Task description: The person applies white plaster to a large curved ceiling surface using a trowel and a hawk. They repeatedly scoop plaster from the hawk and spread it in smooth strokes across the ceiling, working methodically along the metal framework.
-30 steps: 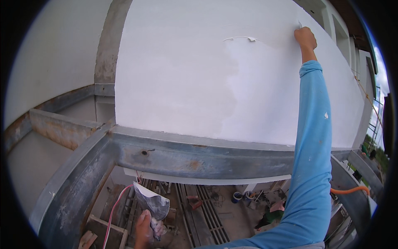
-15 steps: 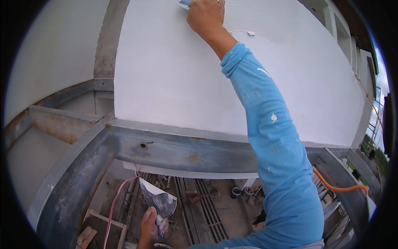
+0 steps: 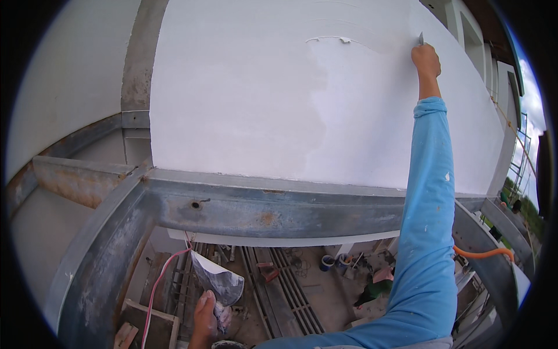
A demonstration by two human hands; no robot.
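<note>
High on the white wall panel [image 3: 250, 104], my right hand [image 3: 426, 60] is closed round a putty knife [image 3: 421, 39]. Its small grey blade shows above the knuckles, close to the panel's upper right. Low in the picture, my left hand [image 3: 203, 314] grips a putty-smeared plate [image 3: 220, 280], grey with a white upper edge. White paste also clings beside its thumb; the fingers are partly hidden. A fresher white patch covers the panel's middle and right, with thin ridges and a lump of putty [image 3: 344, 40] near the top.
A rusty steel beam [image 3: 279, 212] runs under the panel, joined by another beam [image 3: 96, 256] at left. An orange hose [image 3: 482, 254] hangs at right, a red cable [image 3: 156, 291] at left. Far below lie steel bars, buckets [image 3: 327, 262] and a person in dark green [image 3: 374, 292].
My right hand has swept the putty knife from the panel's top middle across to its upper right, the arm straightening. My left hand with the plate has barely moved.
</note>
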